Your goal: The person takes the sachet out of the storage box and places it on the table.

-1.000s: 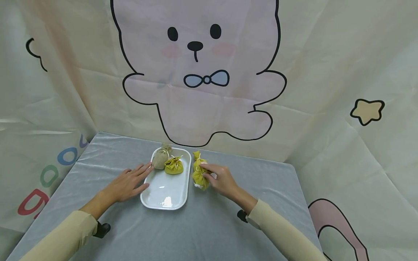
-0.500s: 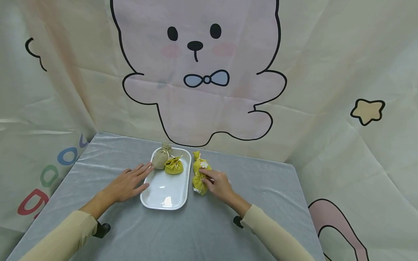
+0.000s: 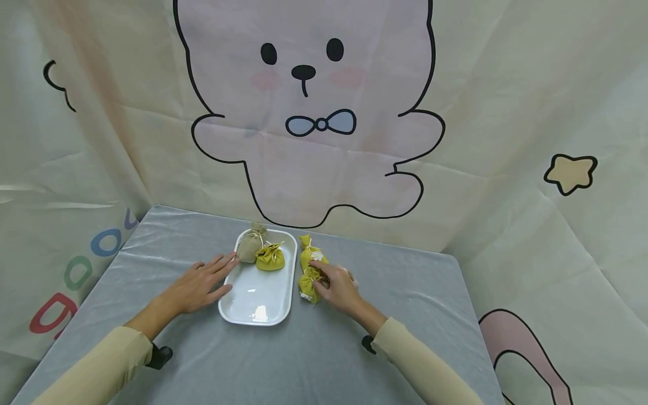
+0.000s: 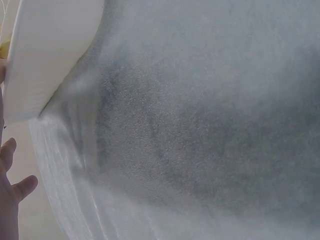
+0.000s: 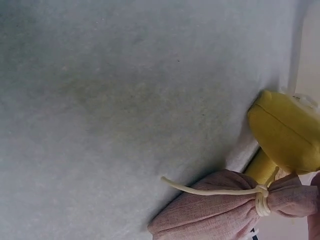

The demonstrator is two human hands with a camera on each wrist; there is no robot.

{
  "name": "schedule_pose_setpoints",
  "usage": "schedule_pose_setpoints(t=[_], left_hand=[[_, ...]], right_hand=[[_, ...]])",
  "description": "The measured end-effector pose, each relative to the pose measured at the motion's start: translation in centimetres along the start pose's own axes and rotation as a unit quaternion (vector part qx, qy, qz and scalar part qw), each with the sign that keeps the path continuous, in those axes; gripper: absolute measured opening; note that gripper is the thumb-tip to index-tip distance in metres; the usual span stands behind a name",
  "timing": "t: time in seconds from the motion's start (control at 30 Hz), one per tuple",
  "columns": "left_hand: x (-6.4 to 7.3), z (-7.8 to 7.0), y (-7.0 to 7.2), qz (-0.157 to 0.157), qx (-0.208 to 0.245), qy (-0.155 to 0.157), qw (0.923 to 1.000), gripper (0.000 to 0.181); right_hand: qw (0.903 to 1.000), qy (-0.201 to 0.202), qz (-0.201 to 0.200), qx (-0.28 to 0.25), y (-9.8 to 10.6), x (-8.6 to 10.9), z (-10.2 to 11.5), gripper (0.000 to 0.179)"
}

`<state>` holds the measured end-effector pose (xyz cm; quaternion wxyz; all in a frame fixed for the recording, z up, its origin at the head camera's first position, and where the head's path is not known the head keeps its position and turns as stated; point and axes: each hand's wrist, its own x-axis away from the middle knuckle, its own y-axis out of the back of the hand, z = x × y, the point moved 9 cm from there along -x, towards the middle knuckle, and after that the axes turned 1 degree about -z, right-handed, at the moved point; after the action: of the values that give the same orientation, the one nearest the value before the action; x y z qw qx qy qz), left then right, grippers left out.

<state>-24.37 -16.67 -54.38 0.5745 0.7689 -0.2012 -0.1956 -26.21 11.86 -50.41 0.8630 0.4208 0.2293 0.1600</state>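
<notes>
In the head view my left hand [image 3: 202, 285] rests fingers spread at the left rim of a white tray [image 3: 255, 309]. Inside the tray sit a beige drawstring pouch [image 3: 248, 248] and a yellow drawstring pouch [image 3: 270, 259]. Right of the tray lie two more yellow pouches with white flowers, an upper one [image 3: 306, 253] and a lower one [image 3: 309, 286]. My right hand [image 3: 341, 289] pinches the lower one near its gathered neck. A mauve pouch [image 5: 210, 210] with a cream cord lies against this hand in the right wrist view; in the head view the hand mostly covers it.
A grey cloth covers the table [image 3: 228, 360]. Behind and beside it hangs a pale curtain [image 3: 496, 112] printed with a bear and a star. In the left wrist view the tray's outer wall [image 4: 55, 50] stands above the cloth.
My right hand has moved slightly toward me and left, and the lower yellow pouch has come down with it. A white flower on the upper pouch is now uncovered. My left hand stays put.
</notes>
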Motion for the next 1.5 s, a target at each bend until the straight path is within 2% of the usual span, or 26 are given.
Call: schedule_pose_setpoints(t=[0.3,0.57,0.83,1.0,1.23,1.5], left_hand=[[0.1,0.0,-0.1,0.0,0.004,0.0,1.0,0.063],[0.2,0.2,-0.3,0.001,0.0,0.003,1.0,0.063],[0.2,0.3,-0.6,-0.001,0.0,0.002,1.0,0.063],[0.1,0.1,-0.4,-0.01,0.004,-0.006,0.9999,0.063],[0.0,0.0,-0.1,-0.015,0.004,-0.012,0.9998,0.063],[0.0,0.0,0.1,-0.016,0.004,-0.015,0.9998,0.063]], right_hand=[[0.9999,-0.002,0.011,-0.013,-0.2,-0.4,0.1,0.059],[0.9996,-0.015,0.022,-0.01,0.2,-2.2,1.4,0.066],[0.995,-0.019,0.098,-0.007,-0.6,-4.8,4.1,0.075],[0.9914,-0.032,0.124,-0.026,-1.3,-6.2,5.1,0.079],[0.991,-0.014,0.121,-0.056,-2.2,-7.9,6.0,0.075],[0.9905,-0.033,0.125,-0.049,-3.9,-9.1,5.7,0.072]])
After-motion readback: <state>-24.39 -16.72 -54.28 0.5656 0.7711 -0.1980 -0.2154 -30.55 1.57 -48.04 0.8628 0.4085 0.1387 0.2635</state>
